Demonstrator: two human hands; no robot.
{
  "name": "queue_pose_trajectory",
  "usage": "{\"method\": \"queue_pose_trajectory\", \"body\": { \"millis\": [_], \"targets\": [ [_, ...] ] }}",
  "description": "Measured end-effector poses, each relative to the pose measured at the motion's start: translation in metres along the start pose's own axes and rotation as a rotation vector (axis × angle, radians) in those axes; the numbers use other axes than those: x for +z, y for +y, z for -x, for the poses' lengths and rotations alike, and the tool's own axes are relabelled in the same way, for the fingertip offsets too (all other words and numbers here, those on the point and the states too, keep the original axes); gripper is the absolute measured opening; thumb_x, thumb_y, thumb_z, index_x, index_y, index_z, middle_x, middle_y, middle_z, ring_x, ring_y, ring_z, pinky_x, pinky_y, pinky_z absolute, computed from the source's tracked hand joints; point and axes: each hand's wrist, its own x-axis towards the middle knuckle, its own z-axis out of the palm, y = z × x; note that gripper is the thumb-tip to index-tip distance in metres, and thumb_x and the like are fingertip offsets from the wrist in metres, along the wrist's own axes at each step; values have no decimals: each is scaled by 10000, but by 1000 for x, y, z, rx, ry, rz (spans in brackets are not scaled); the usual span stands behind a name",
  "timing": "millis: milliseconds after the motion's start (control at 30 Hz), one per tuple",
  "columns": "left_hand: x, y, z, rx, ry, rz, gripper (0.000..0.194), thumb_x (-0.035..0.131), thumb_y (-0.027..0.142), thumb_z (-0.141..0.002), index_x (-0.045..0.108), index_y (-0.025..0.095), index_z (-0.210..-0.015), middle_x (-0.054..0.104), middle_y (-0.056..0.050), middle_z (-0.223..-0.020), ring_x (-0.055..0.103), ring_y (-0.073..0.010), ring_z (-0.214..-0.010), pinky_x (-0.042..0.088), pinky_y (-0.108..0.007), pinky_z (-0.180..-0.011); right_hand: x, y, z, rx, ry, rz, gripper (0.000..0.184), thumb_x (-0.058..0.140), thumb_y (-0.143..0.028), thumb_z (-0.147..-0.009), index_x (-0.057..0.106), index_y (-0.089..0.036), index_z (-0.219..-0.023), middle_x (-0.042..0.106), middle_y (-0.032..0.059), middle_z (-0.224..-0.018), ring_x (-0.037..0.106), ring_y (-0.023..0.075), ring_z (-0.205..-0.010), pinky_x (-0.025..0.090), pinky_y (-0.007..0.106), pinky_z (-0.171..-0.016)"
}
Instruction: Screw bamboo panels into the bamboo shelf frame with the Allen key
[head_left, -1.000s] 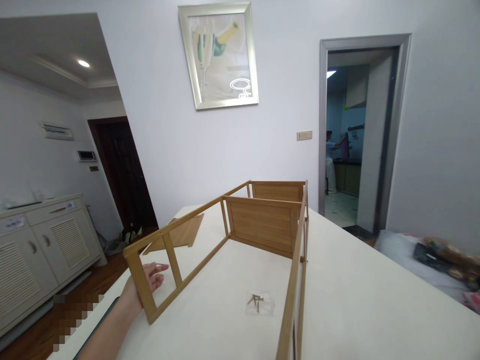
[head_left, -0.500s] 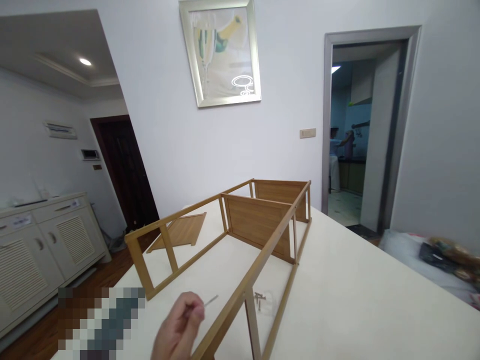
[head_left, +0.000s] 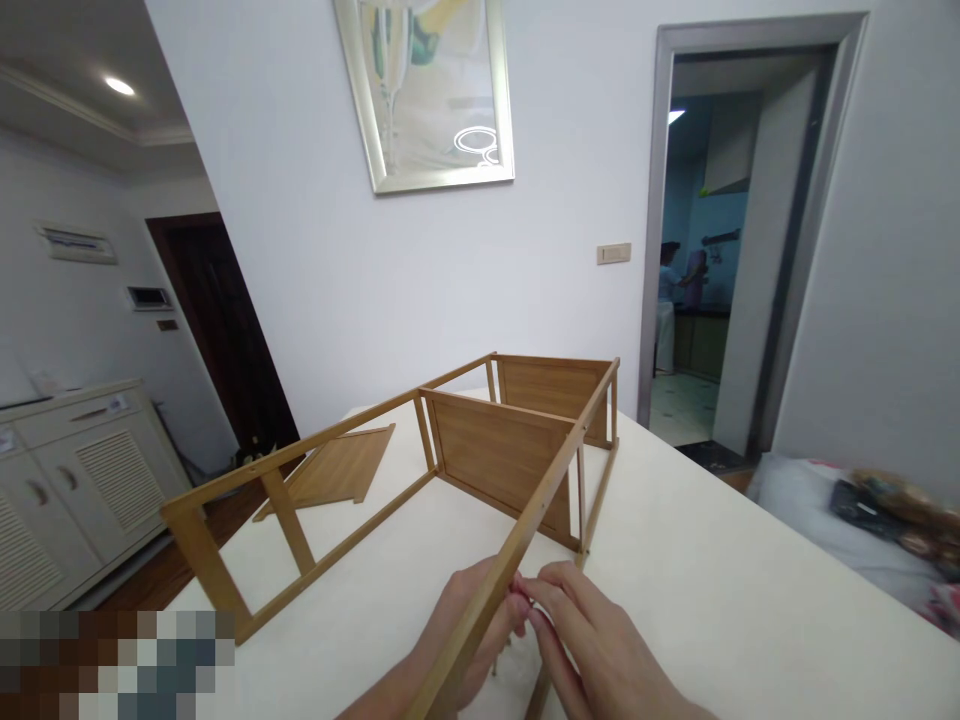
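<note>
Now moved together, my left hand (head_left: 504, 622) and right hand (head_left: 589, 628) pinch narrowly, on what I cannot tell. They meet beside the long, brown, open wooden frame (head_left: 551, 487) on the white tabletop (head_left: 697, 560).

One head-worn view looks forward and down over nearby hands (head_left: 536, 630).

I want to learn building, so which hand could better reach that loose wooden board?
Probably the left hand: it's on the board's side of the nearby top rail. The right hand is across it.
</note>
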Motion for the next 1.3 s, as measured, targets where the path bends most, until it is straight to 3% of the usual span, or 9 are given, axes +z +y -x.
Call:
{"method": "queue_pose_trajectory", "body": {
  "millis": [100,200,333,467,600,800,1067,1300],
  "targets": [
    [10,-6,-23,-2,2,107,441,592,596,-813,605,155,-830,560,-7,-644,459,-90,-542,333,-196,-473,5,25,-1,-36,-59,20,321,422,-129,-939,492,-175,-1249,631,101,-959,611,188,-848,547,298,-716],
    [17,-14,-45,-8,-22,168,461,599,603,-808,598,142,-824,541,0,-615,431,-86,-513,299,-196,-448,10,51,4,-46,-109,20,275,397,-94,-944,516,-176,-1177,622,62,-851,588,160,-745,523,271,-650],
    [28,-21,-67,50,-70,85,419,625,551,-805,601,148,-917,575,-16,-700,495,-118,-613,369,-225,-542,2,70,7,40,-49,-26,289,379,-102,-948,530,-185,-1180,640,71,-884,605,154,-776,525,275,-685],
    [46,-17,-75,-26,-105,-303,471,741,471,-692,590,194,-1043,623,-35,-802,564,-197,-735,406,-292,-660,-16,80,11,279,69,-54,206,431,-193,-952,607,-215,-1058,668,57,-854,631,147,-762,529,267,-680],
    [61,-14,-80,7,-129,-543,395,703,381,-708,604,198,-1043,666,-104,-935,601,-283,-882,392,-354,-760,-19,93,24,699,123,-145,236,507,-395,-914,646,-206,-888,672,38,-757,628,153,-683,523,262,-597],
    [69,-16,-85,-34,-105,-612,188,566,214,-748,639,229,-921,639,-43,-763,583,-222,-734,346,-315,-671,-7,108,40,995,231,-290,264,591,-443,-810,641,-184,-810,644,24,-732,586,146,-638,505,267,-564],
    [67,-20,-90,-86,-78,-429,200,563,87,-628,597,205,-786,509,30,-632,505,-154,-619,349,-262,-589,-17,127,42,961,-25,-366,138,582,-321,-776,614,-189,-746,618,-12,-604,565,133,-567,447,259,-555],
    [60,-33,-91,-63,46,-340,301,646,135,-633,573,198,-919,626,-24,-901,535,-137,-677,384,-243,-594,-20,143,46,909,-130,-474,138,607,-322,-748,610,-188,-711,612,-14,-614,535,124,-550,415,243,-513]
  ]
}}
